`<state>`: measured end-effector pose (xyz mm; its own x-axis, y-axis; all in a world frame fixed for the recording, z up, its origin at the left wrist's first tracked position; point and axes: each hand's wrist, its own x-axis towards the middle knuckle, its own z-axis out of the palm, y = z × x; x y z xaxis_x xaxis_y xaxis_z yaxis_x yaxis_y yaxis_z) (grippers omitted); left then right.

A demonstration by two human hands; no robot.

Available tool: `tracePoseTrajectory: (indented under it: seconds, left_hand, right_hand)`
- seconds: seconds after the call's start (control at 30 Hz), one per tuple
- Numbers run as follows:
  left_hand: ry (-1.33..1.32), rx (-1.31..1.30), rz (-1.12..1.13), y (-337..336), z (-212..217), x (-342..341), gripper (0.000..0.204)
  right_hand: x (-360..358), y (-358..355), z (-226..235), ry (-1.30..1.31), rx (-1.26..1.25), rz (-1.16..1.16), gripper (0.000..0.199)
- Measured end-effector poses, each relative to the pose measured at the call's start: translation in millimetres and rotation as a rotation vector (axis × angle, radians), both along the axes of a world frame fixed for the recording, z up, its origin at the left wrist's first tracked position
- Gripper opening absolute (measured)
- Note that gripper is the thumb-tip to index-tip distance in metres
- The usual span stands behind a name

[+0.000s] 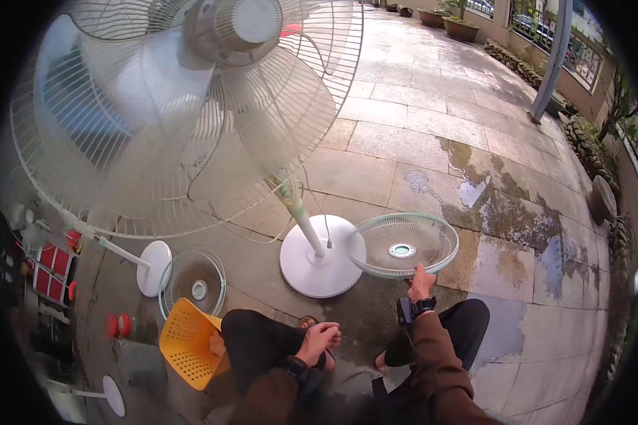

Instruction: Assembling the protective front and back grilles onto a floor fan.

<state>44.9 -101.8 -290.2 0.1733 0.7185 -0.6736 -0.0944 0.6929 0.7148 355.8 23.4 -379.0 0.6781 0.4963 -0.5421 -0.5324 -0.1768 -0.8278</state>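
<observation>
Holding a detached fan grille (403,246) by its rim, right hand (420,283) fingers clamped.
Left hand (319,338) rests loosely curled, empty, on the knee; standing fan (191,106) blades exposed.

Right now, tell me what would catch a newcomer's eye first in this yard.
A big white fan with its front guard off fills the upper left, standing on a round base. The right hand holds a round fan guard up by its rim at centre right, while the left hand rests low near the foot. A yellow stool sits at lower left, and wet patches darken the stone paving.
</observation>
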Motion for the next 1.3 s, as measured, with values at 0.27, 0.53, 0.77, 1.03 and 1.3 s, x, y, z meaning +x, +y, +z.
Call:
tracePoseTrajectory:
  seconds: [0.27, 0.53, 0.77, 1.03, 1.3]
  left_hand:
    - [-0.050, 0.073, 0.009, -3, 6, -14, 0.032]
    - [-0.031, 0.210, 0.048, -10, -22, -24, 0.025]
    - [-0.004, 0.269, 0.037, -8, -18, -5, 0.020]
    - [-0.016, 0.307, 0.036, -11, -32, -10, 0.022]
    - [0.055, 0.412, -0.003, -11, -45, -8, 0.024]
  right_hand:
    - [25, -36, 51, -0.042, -0.043, 0.207, 0.028]
    - [33, -73, 85, -0.033, 0.036, 0.449, 0.024]
    - [73, -80, 109, -0.195, 0.042, 0.869, 0.024]
    - [17, -99, 178, -0.326, 0.011, 0.957, 0.033]
    - [-22, -107, 218, -0.552, -0.124, 1.131, 0.049]
